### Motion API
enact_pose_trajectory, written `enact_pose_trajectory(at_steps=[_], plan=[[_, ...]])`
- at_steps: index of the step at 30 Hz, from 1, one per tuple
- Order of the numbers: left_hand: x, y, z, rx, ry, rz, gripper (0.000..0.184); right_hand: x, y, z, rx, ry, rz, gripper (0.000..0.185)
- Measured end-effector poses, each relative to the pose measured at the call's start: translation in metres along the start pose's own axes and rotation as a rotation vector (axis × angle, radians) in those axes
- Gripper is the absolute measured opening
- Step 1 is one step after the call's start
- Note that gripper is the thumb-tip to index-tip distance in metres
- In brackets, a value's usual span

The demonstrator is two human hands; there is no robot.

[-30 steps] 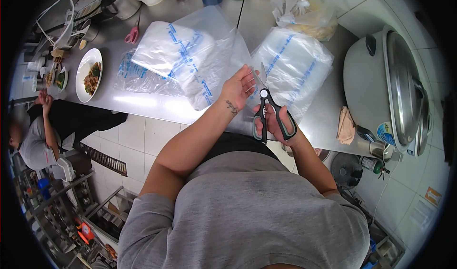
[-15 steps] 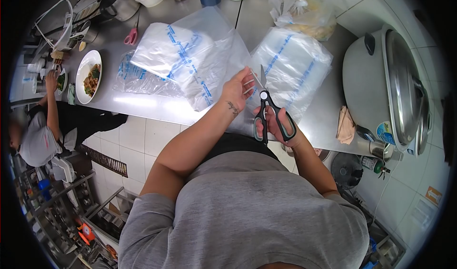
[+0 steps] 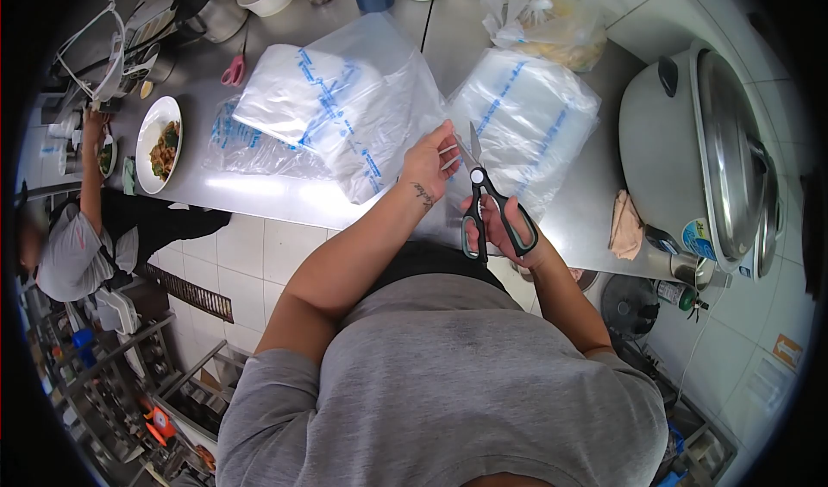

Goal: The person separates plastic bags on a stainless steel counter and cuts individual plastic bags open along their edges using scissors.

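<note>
My right hand grips a pair of black-handled kitchen scissors, blades pointing away from me and a little apart. Just left of the blades, my left hand has its fingers curled and thumb near the index finger. Whatever it pinches, if anything, is too small or see-through to make out. Beyond the left hand lies a stack of clear plastic bags with blue print. A second stack of bags is on the right, behind the scissors. Both stacks rest on the steel counter.
A plate of food and pink-handled scissors are on the left. A large lidded cooker stands at right by a folded cloth. A filled bag lies at the back. Another person works at far left.
My hands and the scissors hold nearly the same pose, while the view has shifted slightly. At far left, the other person's arm has reached farther forward.
</note>
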State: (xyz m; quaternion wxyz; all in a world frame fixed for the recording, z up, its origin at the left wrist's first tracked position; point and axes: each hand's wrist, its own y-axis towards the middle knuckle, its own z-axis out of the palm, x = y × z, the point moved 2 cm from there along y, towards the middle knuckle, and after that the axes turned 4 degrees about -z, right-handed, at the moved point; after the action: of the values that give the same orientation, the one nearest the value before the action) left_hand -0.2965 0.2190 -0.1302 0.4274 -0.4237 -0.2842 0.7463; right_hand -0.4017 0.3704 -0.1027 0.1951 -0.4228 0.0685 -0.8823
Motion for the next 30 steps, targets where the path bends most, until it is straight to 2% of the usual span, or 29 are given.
enact_pose_trajectory(at_steps=[20,30], plan=[[-0.001,-0.010,0.006,0.054,0.033,-0.027,0.024,0.010,0.011,-0.002,-0.011,0.048,-0.026,0.090],[-0.005,-0.008,0.006,0.210,-0.043,-0.069,0.022,0.004,0.009,0.001,-0.075,-0.022,-0.062,0.085]])
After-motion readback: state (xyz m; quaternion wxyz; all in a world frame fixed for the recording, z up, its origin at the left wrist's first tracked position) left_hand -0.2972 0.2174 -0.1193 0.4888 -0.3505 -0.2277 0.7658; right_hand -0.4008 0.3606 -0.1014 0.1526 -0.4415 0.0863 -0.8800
